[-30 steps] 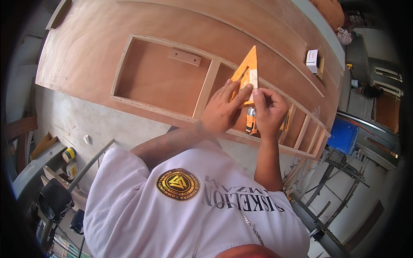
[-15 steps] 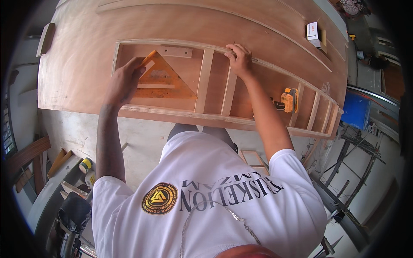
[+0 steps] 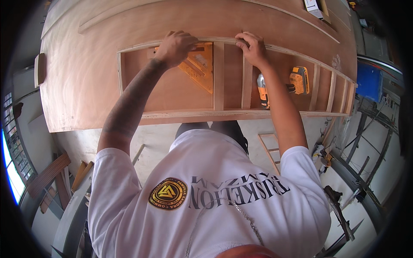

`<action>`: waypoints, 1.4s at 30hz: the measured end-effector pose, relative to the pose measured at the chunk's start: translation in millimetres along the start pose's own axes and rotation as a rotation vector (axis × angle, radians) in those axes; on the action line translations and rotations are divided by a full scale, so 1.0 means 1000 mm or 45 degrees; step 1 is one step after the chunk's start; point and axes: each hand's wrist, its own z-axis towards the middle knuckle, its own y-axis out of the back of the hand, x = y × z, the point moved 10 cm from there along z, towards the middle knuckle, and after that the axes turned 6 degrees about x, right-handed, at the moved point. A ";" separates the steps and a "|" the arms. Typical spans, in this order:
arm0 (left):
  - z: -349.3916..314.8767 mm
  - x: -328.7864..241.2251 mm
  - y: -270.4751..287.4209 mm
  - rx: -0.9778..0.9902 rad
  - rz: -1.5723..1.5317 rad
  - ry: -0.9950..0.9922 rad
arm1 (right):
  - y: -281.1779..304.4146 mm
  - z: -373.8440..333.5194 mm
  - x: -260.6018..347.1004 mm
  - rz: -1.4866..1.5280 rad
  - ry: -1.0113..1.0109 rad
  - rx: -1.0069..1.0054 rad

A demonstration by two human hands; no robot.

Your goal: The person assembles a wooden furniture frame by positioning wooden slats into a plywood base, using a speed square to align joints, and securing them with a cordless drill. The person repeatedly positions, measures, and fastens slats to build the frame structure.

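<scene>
An orange speed square (image 3: 202,69) sits inside a long, tapering wooden frame (image 3: 180,114), with one edge along the far rail and another beside a crosspiece (image 3: 219,75). My left hand (image 3: 175,48) is closed over the square's far edge and the rail, covering part of both. Farther right, my right hand (image 3: 253,48) has its fingers pinched together at the far rail. Something small and dark shows between them, too hidden to name. Under my right forearm, partly covered, a yellow and black cordless power tool (image 3: 263,91) lies within the frame, its battery (image 3: 299,80) toward the right.
The frame rests on a large plywood sheet (image 3: 81,86) with long strips along its far side. A small box (image 3: 316,8) stands at the far right. A wood block (image 3: 40,69) is at the left edge; a blue object (image 3: 369,81) lies beyond the right edge.
My left hand has carried the speed square right and away from me, turning it against the far rail and crosspiece. My right hand stays at the far rail. The view has shifted slightly.
</scene>
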 end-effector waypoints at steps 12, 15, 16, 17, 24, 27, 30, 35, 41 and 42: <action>0.000 0.002 -0.004 -0.278 -0.245 0.160 | 0.013 -0.042 0.056 0.182 -0.278 -0.398; 0.000 0.006 -0.010 -0.247 -0.266 0.219 | 0.000 -0.067 0.094 0.193 -0.284 -0.377; -0.001 0.008 -0.010 -0.251 -0.267 0.238 | -0.004 -0.074 0.104 0.186 -0.288 -0.358; -0.001 0.008 -0.012 -0.237 -0.232 0.245 | -0.009 -0.080 0.110 0.256 -0.317 -0.335; -0.016 -0.011 0.020 -0.271 -0.151 0.259 | -0.021 -0.112 0.112 0.394 -0.464 -0.265; -0.035 -0.013 0.044 -0.310 -0.314 0.483 | -0.020 -0.119 0.096 0.714 -0.617 -0.243; -0.045 -0.018 0.057 -0.390 -0.477 0.671 | -0.023 -0.120 0.084 1.519 -0.756 -0.288; -0.031 -0.033 0.012 -0.386 -0.866 0.766 | 0.051 -0.121 0.054 0.894 -0.615 -0.318; -0.030 -0.048 -0.067 -0.403 -1.435 0.877 | 0.051 -0.154 -0.005 -0.130 -0.847 0.122; -0.033 -0.050 -0.076 -0.408 -1.504 0.907 | 0.054 -0.153 0.000 -0.183 -0.726 0.029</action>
